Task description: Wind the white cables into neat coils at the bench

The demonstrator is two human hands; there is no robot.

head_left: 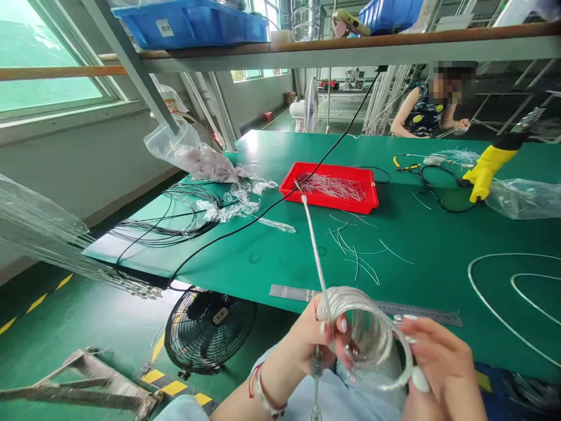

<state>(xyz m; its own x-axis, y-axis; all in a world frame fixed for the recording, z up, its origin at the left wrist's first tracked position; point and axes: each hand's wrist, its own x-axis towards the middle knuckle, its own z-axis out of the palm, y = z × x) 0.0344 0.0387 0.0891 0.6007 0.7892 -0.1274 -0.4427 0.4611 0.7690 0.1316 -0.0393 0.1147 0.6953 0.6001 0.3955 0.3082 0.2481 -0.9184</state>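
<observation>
While left hand (313,342) grips coiled braided silver wire (372,327), right hand (440,371) pinches its curve, near edge of green worktop (438,251).

wire coil (366,327) betw l fingers (340,326) & r fingers (438,356). steel ruler (421,311) on table (438,257) just past fingers, loose wire bits (355,254) beyond it, tray (328,204) behind those. cable bundle (175,228) on table well left of fingers, fan (209,330) below table edge, also left.
</observation>
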